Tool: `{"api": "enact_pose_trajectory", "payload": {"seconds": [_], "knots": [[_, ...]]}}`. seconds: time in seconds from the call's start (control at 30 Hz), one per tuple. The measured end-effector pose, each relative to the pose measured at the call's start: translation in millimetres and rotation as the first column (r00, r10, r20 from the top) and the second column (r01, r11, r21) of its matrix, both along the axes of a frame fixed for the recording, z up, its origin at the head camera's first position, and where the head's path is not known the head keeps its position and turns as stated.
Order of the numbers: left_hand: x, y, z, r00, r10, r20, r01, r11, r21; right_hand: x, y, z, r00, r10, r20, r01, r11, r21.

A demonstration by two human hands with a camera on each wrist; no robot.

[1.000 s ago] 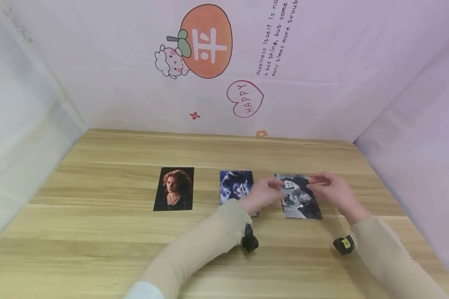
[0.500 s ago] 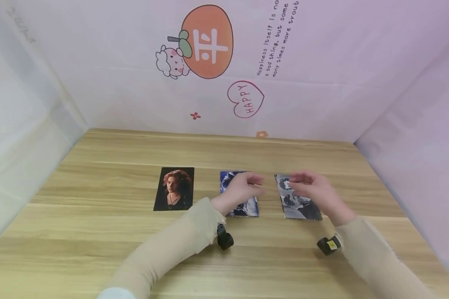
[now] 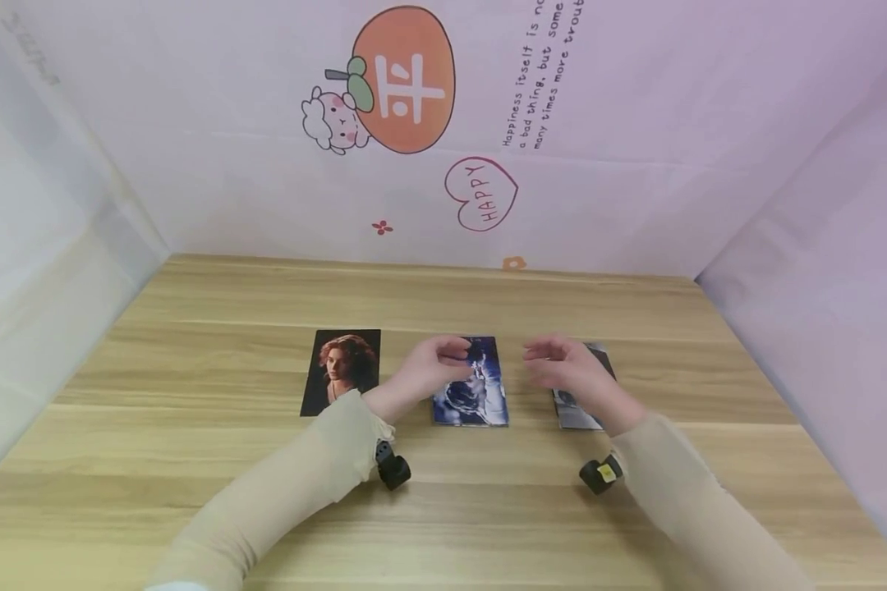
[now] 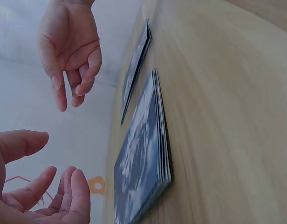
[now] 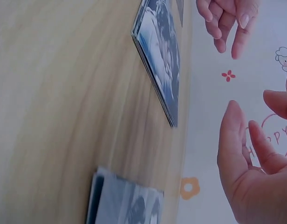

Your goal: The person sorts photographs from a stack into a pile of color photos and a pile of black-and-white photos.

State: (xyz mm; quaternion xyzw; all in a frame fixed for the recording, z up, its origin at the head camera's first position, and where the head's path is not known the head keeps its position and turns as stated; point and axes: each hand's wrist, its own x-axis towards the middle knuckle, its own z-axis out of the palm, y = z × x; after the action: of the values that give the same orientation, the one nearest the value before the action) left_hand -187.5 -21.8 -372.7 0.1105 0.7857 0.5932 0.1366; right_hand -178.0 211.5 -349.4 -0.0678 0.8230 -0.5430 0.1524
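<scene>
Three sets of photo cards lie in a row on the wooden table. My left hand (image 3: 425,369) hovers above the left part of the middle stack of blue-toned photo cards (image 3: 476,398), fingers relaxed and holding nothing. Over the stack of black-and-white photo cards (image 3: 578,417) is my right hand (image 3: 580,376), also holding nothing and hiding much of it. Layered edges of the blue stack (image 4: 143,149) show in the left wrist view. At the left lies a dark photo card (image 3: 349,361) of a person with red hair, its lower part overlapped by my left forearm.
The wooden table (image 3: 443,509) reaches back to a white cloth wall (image 3: 599,205) printed with an orange fruit, a sheep and a heart. Cloth sides stand at left and right. Small black cameras (image 3: 393,469) are on both wrists.
Both hands have moved left: the left from between the blue and black-and-white stacks to the blue one's left side, the right across the black-and-white stack. The cards stay in place.
</scene>
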Motion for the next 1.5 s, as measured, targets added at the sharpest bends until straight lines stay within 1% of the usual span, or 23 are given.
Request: {"api": "enact_pose_trajectory", "payload": {"seconds": [0.2,0.4,0.5,0.73,0.9,1.03,1.17,1.23,1.5], "knots": [[-0.6,-16.1,-1.9,0.999,0.032,0.011,-0.032,0.999,-0.031,-4.5,-9.8,-6.5,0.998,0.014,0.057,-0.014,1.0,-0.011],[-1.3,-29.1,-6.6,0.999,0.034,-0.013,-0.034,0.998,-0.044,-6.4,-15.8,-10.4,0.997,0.012,0.072,-0.011,1.0,-0.015],[-1.6,-33.2,-9.4,0.999,0.04,-0.007,-0.04,0.997,-0.061,-7.0,-18.2,-13.1,0.996,0.01,0.087,-0.008,1.0,-0.015],[-0.2,-33.7,-14.3,0.999,0.049,0.024,-0.047,0.996,-0.075,-9.1,-23.8,-25.3,0.993,0.003,0.118,0.0,1.0,-0.024],[2.2,-32.7,-15.2,0.999,0.043,0.009,-0.042,0.994,-0.103,-9.7,-26.3,-31.6,0.993,0.0,0.122,0.002,1.0,-0.015],[4.2,-32.7,-14.6,0.999,0.04,0.003,-0.039,0.993,-0.111,-9.6,-26.8,-33.4,0.993,-0.002,0.121,0.002,1.0,-0.005],[5.2,-33.2,-14.8,0.999,0.052,0.014,-0.051,0.993,-0.105,-8.7,-26.6,-33.1,0.993,0.0,0.118,-0.001,1.0,0.008],[5.2,-33.3,-15.3,0.998,0.058,0.018,-0.056,0.993,-0.099,-8.5,-26.9,-32.9,0.992,-0.012,0.123,0.009,1.0,0.018],[6.8,-32.6,-15.8,0.998,0.06,0.022,-0.058,0.994,-0.089,-7.0,-25.5,-32.4,0.995,-0.006,0.101,0.003,1.0,0.028]]}}
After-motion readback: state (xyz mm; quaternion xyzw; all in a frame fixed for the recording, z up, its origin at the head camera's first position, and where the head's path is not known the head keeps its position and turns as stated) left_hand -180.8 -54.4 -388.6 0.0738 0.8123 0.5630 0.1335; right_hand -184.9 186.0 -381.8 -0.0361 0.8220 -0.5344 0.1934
